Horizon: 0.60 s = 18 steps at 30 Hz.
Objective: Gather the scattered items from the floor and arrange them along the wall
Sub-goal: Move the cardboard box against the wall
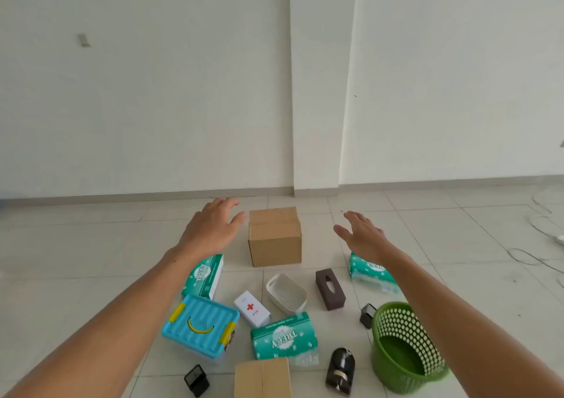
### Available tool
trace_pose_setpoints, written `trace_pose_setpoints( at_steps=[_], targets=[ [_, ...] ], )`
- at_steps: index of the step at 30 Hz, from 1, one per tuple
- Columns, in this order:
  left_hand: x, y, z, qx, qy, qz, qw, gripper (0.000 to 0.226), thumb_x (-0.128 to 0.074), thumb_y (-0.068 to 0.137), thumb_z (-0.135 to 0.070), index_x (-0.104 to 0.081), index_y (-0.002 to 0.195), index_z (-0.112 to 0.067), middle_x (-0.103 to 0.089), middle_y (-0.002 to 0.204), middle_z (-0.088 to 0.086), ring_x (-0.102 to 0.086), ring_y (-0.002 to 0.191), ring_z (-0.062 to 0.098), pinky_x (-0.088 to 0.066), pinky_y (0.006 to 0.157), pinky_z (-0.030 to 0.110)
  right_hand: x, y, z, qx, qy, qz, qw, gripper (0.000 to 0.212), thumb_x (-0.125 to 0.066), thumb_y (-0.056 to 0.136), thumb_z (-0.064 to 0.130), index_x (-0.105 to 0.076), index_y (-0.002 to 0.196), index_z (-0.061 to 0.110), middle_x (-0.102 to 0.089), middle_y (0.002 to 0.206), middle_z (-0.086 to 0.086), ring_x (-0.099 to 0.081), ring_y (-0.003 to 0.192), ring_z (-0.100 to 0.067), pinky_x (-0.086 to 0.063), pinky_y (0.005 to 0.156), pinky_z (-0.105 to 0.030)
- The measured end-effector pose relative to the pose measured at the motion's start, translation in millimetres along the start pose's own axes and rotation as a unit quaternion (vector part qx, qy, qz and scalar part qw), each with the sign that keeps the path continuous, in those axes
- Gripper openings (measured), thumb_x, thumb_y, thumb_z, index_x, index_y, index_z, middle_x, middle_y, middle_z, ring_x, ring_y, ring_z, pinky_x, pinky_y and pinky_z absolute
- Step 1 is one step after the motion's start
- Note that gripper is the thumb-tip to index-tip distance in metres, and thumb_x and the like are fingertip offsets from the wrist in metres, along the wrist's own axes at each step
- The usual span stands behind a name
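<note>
Left hand (pixel 213 225): reaching forward above the floor, fingers spread and relaxed, gripping nothing; it sits just left of the far cardboard box.
Right hand (pixel 363 234): also stretched forward, fingers straight and loose, holding nothing; it is to the right of the same box, with a gap between.
Far cardboard box (pixel 274 236): upright on the tiled floor (pixel 91 245) between the two hands, flaps closed, nearest of all items to the white wall (pixel 152 92) but apart from it.
Tissue packs: one green pack (pixel 204 275) lies with its long axis running toward the wall, partly under the left forearm; a second (pixel 370 271) lies under the right wrist; a third (pixel 283 338) lies crosswise, print upside down.
Brown tissue holder (pixel 330 289): long axis pointing roughly toward the wall, slot up.
First-aid box (pixel 252 308): lying flat, angled diagonally.
White tray (pixel 286 296): open side up.
Blue lidded bin (pixel 200 327): yellow clasps, lid on.
Green basket (pixel 406 347): tipped, mouth facing the camera.
Near cardboard box (pixel 262 378): cut off by the bottom edge.
Dark bottle-like object (pixel 340 367): lying down; what it is I cannot tell.
</note>
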<state>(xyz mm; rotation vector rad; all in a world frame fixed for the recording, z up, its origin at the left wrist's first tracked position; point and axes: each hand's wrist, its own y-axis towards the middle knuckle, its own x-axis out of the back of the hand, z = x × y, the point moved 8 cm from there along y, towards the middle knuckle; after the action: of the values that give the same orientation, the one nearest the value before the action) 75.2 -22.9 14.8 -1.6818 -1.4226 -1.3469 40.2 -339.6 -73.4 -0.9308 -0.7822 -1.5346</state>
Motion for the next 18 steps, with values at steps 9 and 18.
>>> trace_pose_setpoints(
  at_steps=[9, 18],
  targets=[
    [-14, 111, 78, 0.049, -0.003, 0.027, 0.998, 0.049, -0.037, 0.102, -0.050, -0.042, 0.143, -0.025, -0.046, 0.148, -0.004, -0.047, 0.131, 0.020, -0.041, 0.106, 0.046, -47, 143, 48, -0.003, 0.018, 0.042, 0.999, 0.065, -0.035, 0.105, 0.051, -0.026, 0.157, 0.015, -0.023, 0.166, -0.001, -0.022, 0.152, -0.023, -0.020, 0.119, -0.050],
    [-30, 177, 213, 0.056, -0.017, 0.073, 0.996, 0.046, -0.038, 0.101, -0.051, -0.046, 0.140, -0.027, -0.048, 0.145, -0.003, -0.049, 0.129, 0.020, -0.042, 0.105, 0.044, -117, 212, 108, -0.063, 0.038, 0.055, 0.996, 0.064, -0.036, 0.105, 0.050, -0.025, 0.157, 0.015, -0.023, 0.166, -0.002, -0.023, 0.151, -0.024, -0.020, 0.119, -0.051]
  ],
)
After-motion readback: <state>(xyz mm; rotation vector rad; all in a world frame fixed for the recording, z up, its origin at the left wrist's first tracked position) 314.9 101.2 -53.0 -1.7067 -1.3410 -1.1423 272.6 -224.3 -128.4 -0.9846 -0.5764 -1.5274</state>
